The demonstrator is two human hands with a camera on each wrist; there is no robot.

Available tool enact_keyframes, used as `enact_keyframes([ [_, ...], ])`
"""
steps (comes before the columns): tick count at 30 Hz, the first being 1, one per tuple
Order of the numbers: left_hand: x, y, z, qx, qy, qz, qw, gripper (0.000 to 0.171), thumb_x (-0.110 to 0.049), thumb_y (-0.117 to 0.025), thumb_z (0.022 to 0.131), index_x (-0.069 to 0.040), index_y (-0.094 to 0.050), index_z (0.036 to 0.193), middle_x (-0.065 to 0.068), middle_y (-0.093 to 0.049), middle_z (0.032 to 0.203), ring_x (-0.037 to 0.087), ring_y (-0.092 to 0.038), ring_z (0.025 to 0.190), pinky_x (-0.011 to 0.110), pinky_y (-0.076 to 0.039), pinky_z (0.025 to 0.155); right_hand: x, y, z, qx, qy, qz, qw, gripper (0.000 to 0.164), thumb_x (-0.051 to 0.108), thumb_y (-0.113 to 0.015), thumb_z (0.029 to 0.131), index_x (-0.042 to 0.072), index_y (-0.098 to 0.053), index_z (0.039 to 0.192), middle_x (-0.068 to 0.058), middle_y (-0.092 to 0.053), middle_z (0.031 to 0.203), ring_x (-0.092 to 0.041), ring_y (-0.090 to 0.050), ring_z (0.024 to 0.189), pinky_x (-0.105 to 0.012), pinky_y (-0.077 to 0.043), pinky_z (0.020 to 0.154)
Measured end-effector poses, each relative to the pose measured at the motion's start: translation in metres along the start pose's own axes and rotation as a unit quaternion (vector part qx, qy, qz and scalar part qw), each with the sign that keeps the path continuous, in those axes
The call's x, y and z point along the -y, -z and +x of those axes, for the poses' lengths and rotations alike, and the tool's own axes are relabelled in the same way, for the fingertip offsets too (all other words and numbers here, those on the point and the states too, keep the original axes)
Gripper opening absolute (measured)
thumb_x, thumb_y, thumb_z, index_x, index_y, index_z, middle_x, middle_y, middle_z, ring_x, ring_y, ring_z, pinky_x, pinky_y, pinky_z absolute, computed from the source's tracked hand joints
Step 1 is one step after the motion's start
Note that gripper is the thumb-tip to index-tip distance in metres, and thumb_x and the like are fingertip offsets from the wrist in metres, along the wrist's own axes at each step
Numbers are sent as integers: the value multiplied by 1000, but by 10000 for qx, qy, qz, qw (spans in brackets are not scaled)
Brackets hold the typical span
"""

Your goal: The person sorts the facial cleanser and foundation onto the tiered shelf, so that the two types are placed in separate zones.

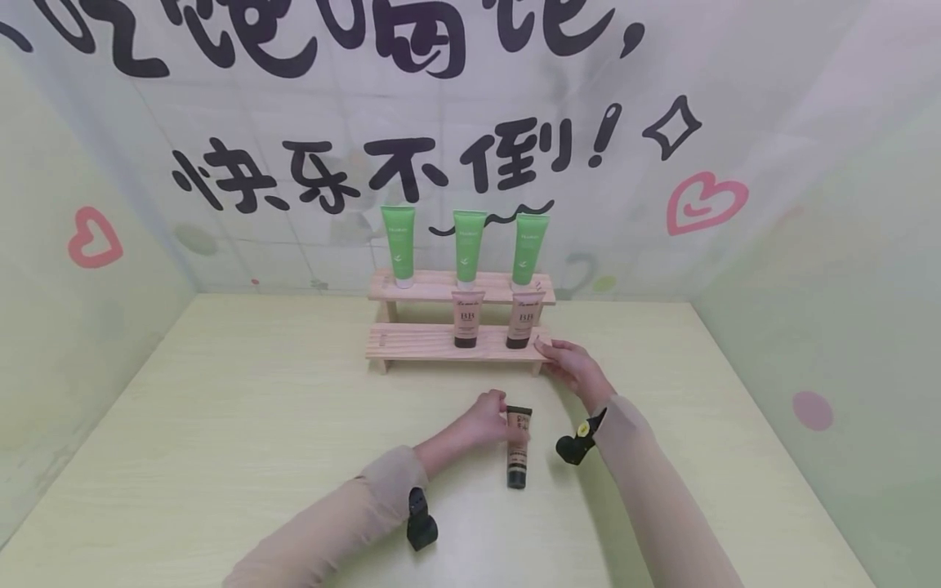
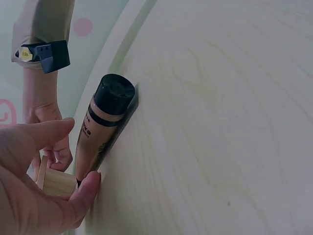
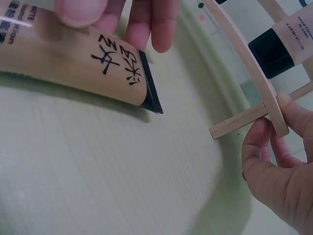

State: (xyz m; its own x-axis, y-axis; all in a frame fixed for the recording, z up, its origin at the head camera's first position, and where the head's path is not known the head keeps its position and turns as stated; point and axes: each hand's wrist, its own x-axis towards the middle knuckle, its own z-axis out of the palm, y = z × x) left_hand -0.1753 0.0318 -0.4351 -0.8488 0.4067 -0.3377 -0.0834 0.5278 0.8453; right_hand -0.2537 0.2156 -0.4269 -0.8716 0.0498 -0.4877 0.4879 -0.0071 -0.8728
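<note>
A beige foundation tube with a black cap lies on the table, cap toward the person. My left hand is over its crimped end, thumb and fingers apart on either side, as the left wrist view shows. In the right wrist view the left thumb overlaps the tube, with fairly straight fingers beyond it. My right hand pinches the right end of the lower step of a two-step wooden stand, thumb on top and fingers below.
Three green tubes stand along the stand's upper step. Two pinkish BB cream tubes with black caps stand on the lower step, toward its right. A lettered wall panel rises behind the pale table, with side panels left and right.
</note>
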Motion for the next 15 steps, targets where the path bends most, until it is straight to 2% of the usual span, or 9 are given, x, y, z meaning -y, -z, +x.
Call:
enact_keyframes([
  [4,-1,-4,0,5,-74,222,9997,86,-23,-75,72,8,-27,136,23,-44,126,32,-54,105,41,-49,90,-1,0,0,28,23,-83,10000,64,23,-57,90,-3,-27,140,-5,-54,108,-2,-54,77,-27,-41,102],
  [10,-4,-8,-1,-123,-60,569,9983,85,-23,-77,70,8,-30,134,21,-46,120,24,-55,96,39,-50,87,0,2,-2,149,29,39,9999,62,22,-55,91,-4,-27,140,1,-56,94,-2,-55,76,-21,-46,91],
  [12,-6,-10,-1,-158,-81,664,9976,80,-23,-78,70,10,-35,129,19,-49,112,21,-54,89,37,-51,85,0,2,-2,181,-7,135,9997,62,22,-55,91,-3,-27,140,2,-56,91,-2,-55,76,-20,-47,87],
  [15,-7,-14,-1,-152,-117,760,9969,64,-21,-78,70,9,-43,115,14,-51,97,18,-53,80,32,-52,75,1,1,-2,194,-44,187,9996,61,22,-55,91,-2,-27,140,2,-55,92,-2,-55,76,-18,-47,82],
])
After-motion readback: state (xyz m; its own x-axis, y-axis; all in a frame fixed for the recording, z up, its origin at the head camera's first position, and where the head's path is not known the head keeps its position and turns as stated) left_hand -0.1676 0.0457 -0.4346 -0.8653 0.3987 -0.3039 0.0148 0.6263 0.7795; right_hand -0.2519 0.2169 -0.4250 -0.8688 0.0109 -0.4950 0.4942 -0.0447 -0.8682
